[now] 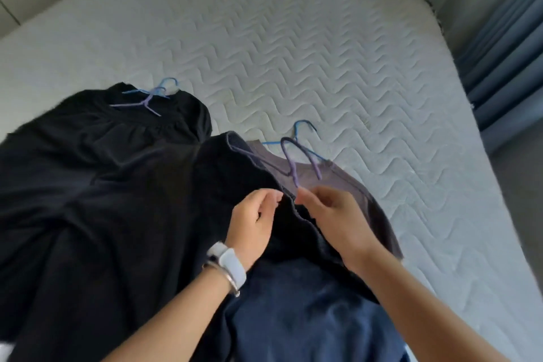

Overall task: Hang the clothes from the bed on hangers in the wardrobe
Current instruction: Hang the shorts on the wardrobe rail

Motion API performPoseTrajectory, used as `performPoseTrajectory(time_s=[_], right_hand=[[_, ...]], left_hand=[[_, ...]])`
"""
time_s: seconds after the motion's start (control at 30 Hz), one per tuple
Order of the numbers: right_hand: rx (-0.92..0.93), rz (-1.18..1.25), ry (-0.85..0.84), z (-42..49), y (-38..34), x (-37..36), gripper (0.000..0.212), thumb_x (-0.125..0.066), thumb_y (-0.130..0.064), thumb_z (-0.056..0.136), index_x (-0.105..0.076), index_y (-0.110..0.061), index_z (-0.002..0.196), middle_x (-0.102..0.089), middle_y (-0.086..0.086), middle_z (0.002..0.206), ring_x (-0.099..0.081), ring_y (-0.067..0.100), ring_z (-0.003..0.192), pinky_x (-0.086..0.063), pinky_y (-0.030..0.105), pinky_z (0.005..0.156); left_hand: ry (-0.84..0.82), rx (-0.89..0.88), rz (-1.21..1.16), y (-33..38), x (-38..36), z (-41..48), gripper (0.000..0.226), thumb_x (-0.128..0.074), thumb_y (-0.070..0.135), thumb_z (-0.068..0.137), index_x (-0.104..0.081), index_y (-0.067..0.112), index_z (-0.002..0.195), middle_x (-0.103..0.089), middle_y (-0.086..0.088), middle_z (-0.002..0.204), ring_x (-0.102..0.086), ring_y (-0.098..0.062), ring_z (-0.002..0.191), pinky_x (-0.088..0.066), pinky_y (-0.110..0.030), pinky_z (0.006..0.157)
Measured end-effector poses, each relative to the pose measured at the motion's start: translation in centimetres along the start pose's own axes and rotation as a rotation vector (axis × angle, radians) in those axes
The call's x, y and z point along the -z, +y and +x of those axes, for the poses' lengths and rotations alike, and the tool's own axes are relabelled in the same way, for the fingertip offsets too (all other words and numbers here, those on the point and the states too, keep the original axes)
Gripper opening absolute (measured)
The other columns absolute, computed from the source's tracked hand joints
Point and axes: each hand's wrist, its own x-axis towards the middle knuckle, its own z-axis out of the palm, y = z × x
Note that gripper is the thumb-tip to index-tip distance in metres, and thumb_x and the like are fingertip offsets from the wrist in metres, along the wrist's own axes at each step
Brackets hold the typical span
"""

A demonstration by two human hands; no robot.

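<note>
Two bare hands occupy the lower centre of the frame, and we list them first. Our left hand (253, 218), with a white watch band (227, 264) and a thin metal bracelet (221, 273) on its wrist, has its fingers curled together, pinching the edge of a dark navy garment (235, 185). Our right hand (329, 216) reaches in from the lower right, its thumb and forefinger closed at the neck of a purple plastic hanger (295, 161); whether this grip is on the hanger or on the cloth beside it, we cannot tell.

Under that hanger lies a grey-purple top (352, 185), right of centre, with a blue plastic hanger (304, 134) showing just above it.

A large black gathered garment (102, 170) spreads across the left half of the frame, and a pair of hangers, one blue and one purple (147, 97), rests at its upper edge.

A blue denim-coloured cloth (308, 311) fills the bottom centre.

All of these lie on a white quilted mattress (293, 53) with a wavy stitch pattern. Blue curtains (505, 53) hang at the right edge.
</note>
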Motion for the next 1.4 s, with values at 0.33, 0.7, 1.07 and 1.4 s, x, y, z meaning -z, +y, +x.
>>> performPoseTrajectory(time_s=[0.33,0.7,1.07,1.4], right_hand=[[0.254,0.126,-0.224,-20.8,-16.0,-1.3,0.032,-0.038,-0.003,0.091,-0.061,-0.021,0.079,-0.053,-0.013,0.055,-0.046,-0.002,0.051,-0.039,0.013,0.059],[0.918,-0.199,-0.09,-34.5,-35.1,-1.9,0.022,-0.059,-0.012,0.086,-0.069,-0.011,0.106,-0.068,0.008,0.107,-0.059,0.014,0.095,-0.043,0.024,0.093],[1.593,-0.523,0.018,-45.8,-49.0,-17.6,0.037,-0.05,-0.049,0.087,-0.058,-0.033,0.119,-0.062,-0.007,0.12,-0.047,0.017,0.12,-0.018,0.032,0.104],[1.4,-0.376,-0.358,-54.5,-53.2,-41.8,0.046,-0.046,-0.05,0.087,-0.066,-0.013,0.071,-0.053,-0.011,0.041,-0.045,0.006,0.049,-0.03,0.02,0.049]], left_hand=[[-0.022,0.181,-0.299,19.3,13.7,-11.9,0.019,-0.063,0.013,0.082,-0.05,0.013,0.068,-0.053,-0.005,0.065,-0.05,-0.016,0.058,-0.043,-0.028,0.059],[0.187,-0.067,0.162,32.8,39.6,-29.6,0.011,-0.053,0.016,0.091,-0.06,0.013,0.083,-0.043,0.006,0.03,-0.037,-0.001,0.029,-0.032,-0.01,0.037],[0.606,-0.155,0.192,33.6,60.1,-46.9,0.015,-0.048,0.018,0.093,-0.059,0.02,0.084,-0.051,0.02,0.037,-0.028,-0.001,0.04,-0.024,-0.01,0.043],[0.745,-0.078,0.462,25.0,80.6,-56.8,0.014,-0.055,0.029,0.089,-0.063,0.024,0.078,-0.044,0.006,0.063,-0.032,-0.012,0.06,-0.029,-0.018,0.058]])
